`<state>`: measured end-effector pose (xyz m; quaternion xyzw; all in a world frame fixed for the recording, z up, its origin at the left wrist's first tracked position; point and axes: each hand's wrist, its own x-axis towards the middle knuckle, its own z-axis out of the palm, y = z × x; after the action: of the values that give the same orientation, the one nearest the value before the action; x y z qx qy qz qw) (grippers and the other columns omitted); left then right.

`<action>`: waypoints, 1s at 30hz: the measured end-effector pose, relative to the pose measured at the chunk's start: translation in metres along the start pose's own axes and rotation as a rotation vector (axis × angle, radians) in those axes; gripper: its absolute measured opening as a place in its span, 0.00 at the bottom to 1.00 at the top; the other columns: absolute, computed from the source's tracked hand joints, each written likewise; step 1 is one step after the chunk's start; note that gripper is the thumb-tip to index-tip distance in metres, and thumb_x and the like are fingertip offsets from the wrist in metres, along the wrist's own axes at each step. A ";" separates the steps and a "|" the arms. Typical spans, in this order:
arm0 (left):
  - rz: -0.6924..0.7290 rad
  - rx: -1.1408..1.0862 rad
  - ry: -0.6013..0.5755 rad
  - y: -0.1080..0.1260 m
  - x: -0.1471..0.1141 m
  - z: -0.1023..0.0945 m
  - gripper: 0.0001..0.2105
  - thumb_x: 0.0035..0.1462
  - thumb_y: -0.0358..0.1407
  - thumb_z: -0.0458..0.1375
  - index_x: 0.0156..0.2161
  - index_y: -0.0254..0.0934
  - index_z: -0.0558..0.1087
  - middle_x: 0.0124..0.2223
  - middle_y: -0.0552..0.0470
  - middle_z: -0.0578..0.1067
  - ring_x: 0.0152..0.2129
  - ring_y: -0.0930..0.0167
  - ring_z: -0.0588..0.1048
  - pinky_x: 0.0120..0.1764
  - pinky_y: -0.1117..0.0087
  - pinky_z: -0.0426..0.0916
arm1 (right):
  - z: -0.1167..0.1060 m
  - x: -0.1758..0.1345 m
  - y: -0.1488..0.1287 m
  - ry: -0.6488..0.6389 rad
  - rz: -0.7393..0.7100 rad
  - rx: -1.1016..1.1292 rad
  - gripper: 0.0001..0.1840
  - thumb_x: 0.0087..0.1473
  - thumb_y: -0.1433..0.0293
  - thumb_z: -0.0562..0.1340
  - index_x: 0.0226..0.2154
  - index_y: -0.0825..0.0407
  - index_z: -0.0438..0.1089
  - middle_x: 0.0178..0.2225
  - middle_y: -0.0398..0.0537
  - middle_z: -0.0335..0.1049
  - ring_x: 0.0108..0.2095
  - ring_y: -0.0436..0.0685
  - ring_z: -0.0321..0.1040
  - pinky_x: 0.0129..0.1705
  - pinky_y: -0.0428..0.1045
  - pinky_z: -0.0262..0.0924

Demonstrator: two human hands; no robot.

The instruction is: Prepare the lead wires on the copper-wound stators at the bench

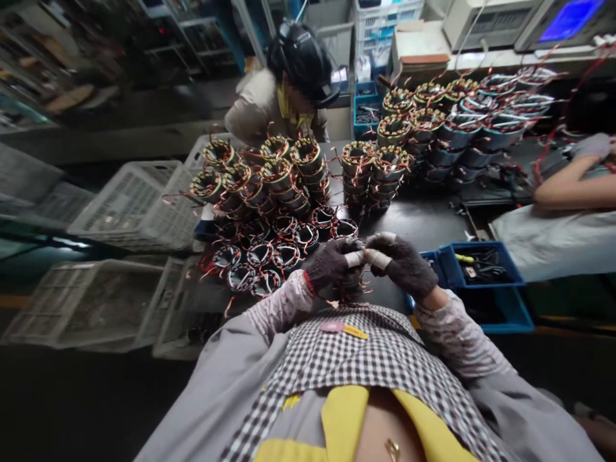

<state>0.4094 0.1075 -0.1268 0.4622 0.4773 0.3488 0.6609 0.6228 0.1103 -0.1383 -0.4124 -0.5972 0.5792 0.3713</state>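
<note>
My left hand (333, 262), in a dark knitted glove with pale wrapped fingertips, is closed just above the table's near edge. Its fingertips meet those of my right hand (402, 262), gloved the same way and closed in a pinch. What lies between the fingertips is too small to make out. Under my left hand is a dark wound part, mostly hidden, with loose wire ends (366, 290) sticking out beside it. Left of that hand stand several motor stators (260, 254) with white and red-orange leads around their open tops.
Stacked stators (283, 176) stand farther back, with more stacks (462, 122) at the back right. Blue bins (481, 263) with small tools sit to the right. Pale plastic crates (129, 205) are at left. One co-worker (269, 96) is across the table; another's arm (572, 179) is at right.
</note>
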 end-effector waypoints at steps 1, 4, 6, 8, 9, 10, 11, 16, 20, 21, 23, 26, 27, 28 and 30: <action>-0.018 -0.028 0.014 -0.001 0.000 0.000 0.20 0.47 0.47 0.76 0.37 0.34 0.77 0.31 0.52 0.78 0.24 0.74 0.73 0.29 0.73 0.69 | -0.002 -0.001 0.004 0.018 0.023 0.040 0.20 0.57 0.50 0.70 0.39 0.49 0.72 0.29 0.45 0.76 0.24 0.54 0.72 0.26 0.50 0.70; -0.054 -0.202 0.088 -0.005 0.000 -0.008 0.23 0.47 0.45 0.76 0.44 0.36 0.77 0.39 0.49 0.81 0.27 0.73 0.76 0.29 0.72 0.72 | -0.014 -0.012 0.037 0.221 0.097 0.098 0.22 0.57 0.49 0.69 0.39 0.48 0.69 0.29 0.44 0.75 0.25 0.55 0.73 0.26 0.50 0.70; -0.063 -0.296 0.114 -0.009 -0.001 -0.014 0.25 0.46 0.43 0.76 0.48 0.36 0.77 0.45 0.45 0.82 0.31 0.71 0.79 0.31 0.72 0.74 | -0.019 -0.021 0.067 0.308 0.144 0.042 0.23 0.55 0.48 0.69 0.40 0.48 0.69 0.29 0.44 0.75 0.25 0.55 0.73 0.27 0.50 0.69; -0.083 -0.300 0.116 -0.011 -0.001 -0.016 0.25 0.47 0.41 0.75 0.49 0.35 0.76 0.46 0.43 0.83 0.31 0.71 0.80 0.30 0.73 0.74 | -0.019 -0.025 0.093 0.283 0.177 -0.041 0.22 0.55 0.48 0.67 0.40 0.49 0.72 0.27 0.45 0.74 0.25 0.55 0.72 0.29 0.51 0.70; -0.092 -0.277 0.123 -0.012 -0.001 -0.015 0.23 0.49 0.41 0.75 0.48 0.35 0.76 0.46 0.43 0.83 0.30 0.71 0.80 0.29 0.74 0.74 | -0.018 -0.025 0.103 0.261 0.181 -0.066 0.22 0.55 0.48 0.66 0.39 0.50 0.73 0.26 0.45 0.74 0.26 0.56 0.72 0.31 0.52 0.70; -0.097 -0.249 0.135 -0.013 0.001 -0.014 0.22 0.50 0.41 0.74 0.47 0.35 0.75 0.45 0.43 0.83 0.28 0.72 0.79 0.27 0.75 0.73 | -0.015 -0.024 0.110 0.246 0.177 -0.077 0.22 0.55 0.48 0.66 0.39 0.50 0.74 0.26 0.45 0.74 0.26 0.56 0.72 0.32 0.52 0.71; -0.099 -0.222 0.152 -0.013 0.002 -0.013 0.21 0.51 0.42 0.74 0.47 0.36 0.75 0.44 0.44 0.83 0.27 0.73 0.79 0.26 0.75 0.72 | -0.013 -0.021 0.114 0.242 0.169 -0.078 0.22 0.56 0.48 0.65 0.38 0.50 0.74 0.26 0.46 0.74 0.27 0.57 0.72 0.33 0.53 0.71; -0.072 -0.142 0.237 -0.018 0.009 -0.006 0.20 0.50 0.44 0.74 0.41 0.36 0.73 0.37 0.49 0.82 0.25 0.73 0.79 0.26 0.74 0.74 | -0.002 -0.010 0.126 0.281 0.152 -0.016 0.18 0.58 0.51 0.65 0.37 0.48 0.72 0.26 0.45 0.76 0.28 0.57 0.73 0.35 0.53 0.71; -0.033 -0.144 0.269 -0.021 0.010 -0.005 0.21 0.48 0.46 0.75 0.39 0.36 0.74 0.36 0.51 0.81 0.25 0.74 0.78 0.28 0.74 0.75 | 0.010 -0.016 0.134 0.349 0.109 0.006 0.11 0.62 0.58 0.63 0.41 0.47 0.72 0.33 0.47 0.79 0.34 0.57 0.77 0.43 0.52 0.73; -0.030 -0.150 0.275 -0.022 0.010 -0.005 0.21 0.48 0.47 0.75 0.39 0.36 0.74 0.36 0.51 0.81 0.25 0.74 0.78 0.27 0.75 0.75 | 0.014 -0.016 0.136 0.363 0.092 -0.017 0.10 0.63 0.60 0.62 0.43 0.48 0.72 0.35 0.48 0.79 0.36 0.56 0.77 0.45 0.52 0.73; -0.028 -0.159 0.279 -0.024 0.010 -0.006 0.22 0.47 0.47 0.75 0.39 0.37 0.73 0.36 0.51 0.81 0.24 0.74 0.77 0.25 0.75 0.74 | 0.020 -0.010 0.137 0.352 0.085 -0.053 0.09 0.64 0.63 0.61 0.44 0.49 0.73 0.37 0.49 0.80 0.38 0.55 0.77 0.47 0.51 0.72; -0.015 -0.134 0.275 -0.026 0.010 -0.006 0.21 0.48 0.47 0.74 0.39 0.36 0.74 0.36 0.51 0.81 0.23 0.74 0.76 0.23 0.76 0.72 | 0.023 0.008 0.136 0.205 0.129 -0.029 0.07 0.64 0.65 0.62 0.40 0.51 0.73 0.33 0.46 0.78 0.32 0.54 0.75 0.40 0.49 0.72; -0.011 -0.123 0.277 -0.027 0.011 -0.006 0.21 0.48 0.47 0.73 0.40 0.36 0.74 0.35 0.51 0.81 0.22 0.74 0.76 0.22 0.76 0.71 | 0.022 0.014 0.136 0.145 0.139 -0.019 0.07 0.64 0.66 0.62 0.39 0.51 0.73 0.32 0.45 0.77 0.31 0.54 0.73 0.37 0.48 0.71; -0.010 -0.110 0.281 -0.027 0.011 -0.005 0.21 0.47 0.46 0.73 0.40 0.36 0.74 0.34 0.51 0.80 0.21 0.75 0.75 0.21 0.76 0.71 | 0.019 0.019 0.137 0.100 0.141 -0.025 0.06 0.64 0.66 0.62 0.39 0.52 0.73 0.30 0.44 0.76 0.30 0.53 0.72 0.36 0.48 0.70; -0.016 -0.074 0.288 -0.026 0.011 -0.003 0.21 0.47 0.46 0.73 0.41 0.36 0.75 0.33 0.52 0.80 0.21 0.74 0.75 0.21 0.76 0.71 | 0.011 0.022 0.137 0.079 0.127 -0.103 0.06 0.66 0.68 0.62 0.41 0.52 0.73 0.31 0.43 0.76 0.31 0.53 0.71 0.36 0.47 0.68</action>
<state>0.4105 0.1097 -0.1551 0.3790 0.5577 0.4238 0.6048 0.6125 0.1249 -0.2764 -0.4903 -0.5837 0.5535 0.3355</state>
